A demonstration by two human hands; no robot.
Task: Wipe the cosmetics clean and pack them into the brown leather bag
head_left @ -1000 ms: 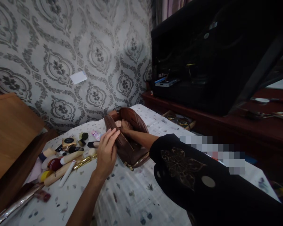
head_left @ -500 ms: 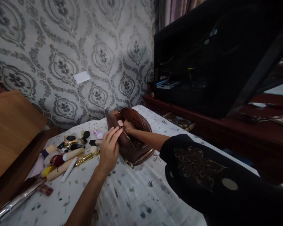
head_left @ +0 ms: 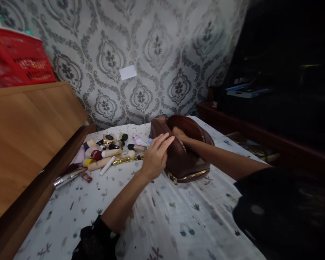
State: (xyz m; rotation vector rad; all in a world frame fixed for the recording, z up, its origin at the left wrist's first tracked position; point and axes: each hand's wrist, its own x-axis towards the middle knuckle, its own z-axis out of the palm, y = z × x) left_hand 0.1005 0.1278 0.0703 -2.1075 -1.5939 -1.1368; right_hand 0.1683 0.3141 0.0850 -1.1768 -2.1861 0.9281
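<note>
View swung left; brown zip bag (head_left: 186, 162) now right-of-centre. Left hand (head_left: 155, 159): fingers extended, best bracing bag. Right hand (head_left: 179, 133): inside, grip untellable.

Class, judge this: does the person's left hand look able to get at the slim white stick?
Probably yes: the left hand is outside the brown bag, and the slim white stick lies at the near edge of the cosmetics, nothing visibly on top, bare cloth on its near side.
</note>
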